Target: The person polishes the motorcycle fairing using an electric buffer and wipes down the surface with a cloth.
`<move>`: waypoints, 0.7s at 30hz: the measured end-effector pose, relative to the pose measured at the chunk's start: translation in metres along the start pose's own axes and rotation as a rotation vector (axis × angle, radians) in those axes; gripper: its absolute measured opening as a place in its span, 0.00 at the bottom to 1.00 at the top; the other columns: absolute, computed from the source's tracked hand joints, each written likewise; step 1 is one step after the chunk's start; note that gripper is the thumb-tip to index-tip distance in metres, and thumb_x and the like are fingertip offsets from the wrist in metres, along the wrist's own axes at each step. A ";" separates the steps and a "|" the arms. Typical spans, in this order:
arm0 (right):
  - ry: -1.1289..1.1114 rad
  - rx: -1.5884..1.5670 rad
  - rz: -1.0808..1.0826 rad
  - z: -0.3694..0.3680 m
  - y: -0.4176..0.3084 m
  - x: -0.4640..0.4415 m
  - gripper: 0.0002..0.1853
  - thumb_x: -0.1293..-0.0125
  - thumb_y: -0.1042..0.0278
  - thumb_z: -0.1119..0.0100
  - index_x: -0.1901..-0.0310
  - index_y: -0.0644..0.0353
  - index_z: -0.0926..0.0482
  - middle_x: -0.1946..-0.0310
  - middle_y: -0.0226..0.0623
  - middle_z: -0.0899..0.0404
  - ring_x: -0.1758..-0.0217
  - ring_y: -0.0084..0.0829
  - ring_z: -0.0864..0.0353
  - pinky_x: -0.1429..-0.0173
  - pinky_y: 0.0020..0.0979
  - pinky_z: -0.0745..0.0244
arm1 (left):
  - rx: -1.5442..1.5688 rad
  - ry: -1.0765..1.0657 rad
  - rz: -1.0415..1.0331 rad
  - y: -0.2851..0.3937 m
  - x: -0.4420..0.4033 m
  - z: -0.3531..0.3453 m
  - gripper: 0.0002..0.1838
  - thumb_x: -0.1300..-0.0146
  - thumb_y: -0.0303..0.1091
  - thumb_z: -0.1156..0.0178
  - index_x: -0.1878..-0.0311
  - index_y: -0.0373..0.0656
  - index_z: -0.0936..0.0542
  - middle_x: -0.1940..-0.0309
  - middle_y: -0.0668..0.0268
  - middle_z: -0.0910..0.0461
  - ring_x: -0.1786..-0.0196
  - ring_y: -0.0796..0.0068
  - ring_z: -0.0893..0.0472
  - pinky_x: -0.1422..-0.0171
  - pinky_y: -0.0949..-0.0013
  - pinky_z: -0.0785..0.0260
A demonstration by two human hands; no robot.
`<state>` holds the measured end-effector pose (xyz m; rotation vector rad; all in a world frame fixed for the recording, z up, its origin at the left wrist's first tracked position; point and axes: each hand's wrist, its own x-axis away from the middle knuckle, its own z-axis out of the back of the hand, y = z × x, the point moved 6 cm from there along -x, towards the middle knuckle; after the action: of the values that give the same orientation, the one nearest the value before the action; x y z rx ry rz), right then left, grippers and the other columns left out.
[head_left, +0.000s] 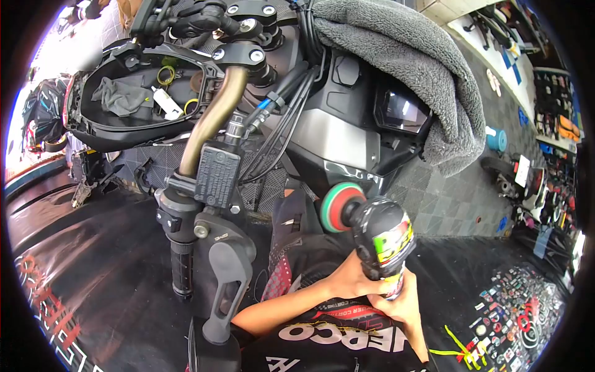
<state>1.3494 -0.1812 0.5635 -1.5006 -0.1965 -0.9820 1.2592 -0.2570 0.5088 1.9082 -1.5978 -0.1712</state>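
A black polisher (384,239) with colourful stickers is in both my hands, in front of my torso. My left hand (354,277) wraps its body from the left side. On the right, lower down, my right hand (401,297) closes round the handle end. The polisher's round pad (342,208), green and red, faces left beside the lower edge of a motorcycle's dark glossy panel (347,177). Whether pad and panel touch, I cannot tell. Above the pad is a silver-grey panel (344,136) of the motorcycle.
A grey towel (409,59) drapes over the front beside the display (403,111). The handlebar (217,118), with grip and lever, stands to the left. An open compartment (93,133) holds a cloth, a white tube and tape rolls. Cables (288,118) hang near the handlebar. A blue container (496,139) stands right.
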 end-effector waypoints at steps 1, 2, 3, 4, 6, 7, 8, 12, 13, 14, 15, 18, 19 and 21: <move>0.027 -0.010 -0.019 0.000 -0.002 0.004 0.28 0.52 0.73 0.25 0.47 0.70 0.21 0.58 0.38 0.12 0.56 0.24 0.15 0.48 0.30 0.19 | 0.007 0.003 0.011 0.001 -0.001 0.000 0.34 0.43 0.32 0.23 0.35 0.36 0.26 0.47 0.64 0.18 0.44 0.74 0.20 0.35 0.63 0.26; 0.085 -0.063 -0.004 -0.005 -0.006 0.006 0.27 0.50 0.74 0.25 0.47 0.70 0.21 0.59 0.38 0.12 0.57 0.24 0.15 0.48 0.31 0.18 | -0.044 -0.068 0.089 -0.007 -0.002 0.005 0.38 0.42 0.32 0.23 0.30 0.36 0.28 0.39 0.60 0.20 0.36 0.70 0.21 0.29 0.60 0.29; 0.099 -0.020 0.017 -0.009 -0.010 0.004 0.27 0.50 0.74 0.25 0.47 0.70 0.21 0.60 0.37 0.12 0.58 0.23 0.15 0.49 0.30 0.18 | -0.007 -0.065 0.075 -0.006 -0.001 0.007 0.37 0.42 0.32 0.23 0.31 0.36 0.27 0.40 0.61 0.19 0.38 0.71 0.20 0.30 0.61 0.27; 0.070 -0.014 0.009 -0.015 -0.009 0.002 0.28 0.50 0.74 0.25 0.45 0.70 0.22 0.58 0.37 0.13 0.56 0.24 0.15 0.48 0.31 0.19 | 0.009 -0.059 0.086 -0.003 0.003 0.011 0.36 0.42 0.31 0.23 0.31 0.36 0.27 0.40 0.60 0.20 0.38 0.71 0.20 0.31 0.61 0.27; 0.046 0.028 0.090 -0.020 -0.010 -0.003 0.29 0.50 0.72 0.24 0.46 0.71 0.21 0.59 0.38 0.12 0.57 0.20 0.15 0.49 0.28 0.18 | 0.023 -0.070 -0.040 -0.002 0.007 0.020 0.35 0.41 0.31 0.25 0.31 0.37 0.27 0.40 0.60 0.20 0.37 0.69 0.20 0.30 0.60 0.27; 0.058 0.037 0.100 -0.020 -0.007 -0.001 0.29 0.50 0.72 0.24 0.46 0.71 0.21 0.59 0.39 0.12 0.57 0.20 0.15 0.48 0.28 0.18 | 0.002 -0.074 -0.029 -0.003 0.008 0.019 0.36 0.41 0.31 0.25 0.31 0.37 0.27 0.40 0.60 0.20 0.37 0.69 0.20 0.30 0.60 0.27; 0.068 0.048 0.107 -0.017 -0.003 0.003 0.29 0.50 0.71 0.24 0.45 0.71 0.21 0.59 0.39 0.12 0.57 0.20 0.15 0.48 0.28 0.18 | -0.015 -0.075 -0.018 -0.006 0.010 0.016 0.36 0.41 0.31 0.25 0.31 0.37 0.28 0.40 0.60 0.20 0.37 0.68 0.20 0.29 0.60 0.28; 0.119 0.077 0.106 -0.008 -0.002 0.013 0.27 0.49 0.73 0.25 0.45 0.71 0.20 0.59 0.39 0.11 0.56 0.22 0.14 0.48 0.30 0.17 | -0.035 -0.062 -0.021 -0.016 0.005 0.010 0.37 0.42 0.31 0.25 0.30 0.37 0.29 0.40 0.61 0.20 0.37 0.70 0.21 0.28 0.60 0.29; 0.137 0.062 0.113 -0.012 -0.004 0.013 0.27 0.48 0.73 0.25 0.45 0.71 0.21 0.59 0.39 0.11 0.56 0.22 0.14 0.48 0.30 0.17 | -0.025 -0.063 -0.006 -0.014 0.003 0.011 0.36 0.42 0.31 0.26 0.30 0.37 0.28 0.41 0.62 0.19 0.38 0.71 0.21 0.29 0.60 0.29; 0.144 0.018 0.063 -0.020 -0.003 0.011 0.27 0.48 0.74 0.26 0.45 0.70 0.21 0.59 0.37 0.13 0.55 0.23 0.15 0.48 0.30 0.18 | -0.047 -0.054 0.016 -0.007 0.004 0.016 0.34 0.42 0.32 0.26 0.33 0.36 0.26 0.43 0.62 0.18 0.40 0.71 0.20 0.31 0.61 0.27; 0.150 -0.029 0.014 -0.030 -0.003 0.008 0.27 0.48 0.74 0.27 0.45 0.70 0.22 0.58 0.36 0.14 0.55 0.23 0.16 0.47 0.31 0.19 | -0.062 -0.048 0.044 0.002 0.005 0.021 0.34 0.42 0.32 0.25 0.33 0.36 0.27 0.45 0.62 0.19 0.41 0.71 0.20 0.32 0.61 0.26; 0.152 0.020 0.140 -0.045 -0.010 0.001 0.29 0.51 0.74 0.26 0.45 0.71 0.22 0.60 0.36 0.13 0.57 0.22 0.15 0.49 0.29 0.19 | -0.105 -0.067 -0.094 0.002 0.015 0.041 0.29 0.43 0.30 0.27 0.37 0.36 0.22 0.44 0.62 0.17 0.42 0.71 0.19 0.33 0.61 0.25; 0.155 0.062 0.183 -0.041 -0.008 0.003 0.30 0.52 0.73 0.26 0.44 0.71 0.22 0.60 0.37 0.12 0.58 0.22 0.15 0.49 0.29 0.18 | -0.122 -0.095 -0.190 0.001 0.014 0.035 0.30 0.43 0.31 0.27 0.36 0.36 0.22 0.44 0.63 0.17 0.41 0.72 0.19 0.33 0.62 0.26; 0.156 0.131 0.179 -0.038 -0.003 0.009 0.36 0.51 0.70 0.24 0.39 0.72 0.24 0.61 0.41 0.10 0.57 0.24 0.11 0.49 0.30 0.16 | -0.040 -0.016 -0.055 -0.012 0.024 0.033 0.31 0.43 0.30 0.26 0.35 0.37 0.22 0.43 0.62 0.17 0.39 0.71 0.19 0.32 0.62 0.26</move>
<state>1.3359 -0.2173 0.5669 -1.2926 -0.0137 -0.9189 1.2592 -0.2906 0.4836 1.9259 -1.5417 -0.2397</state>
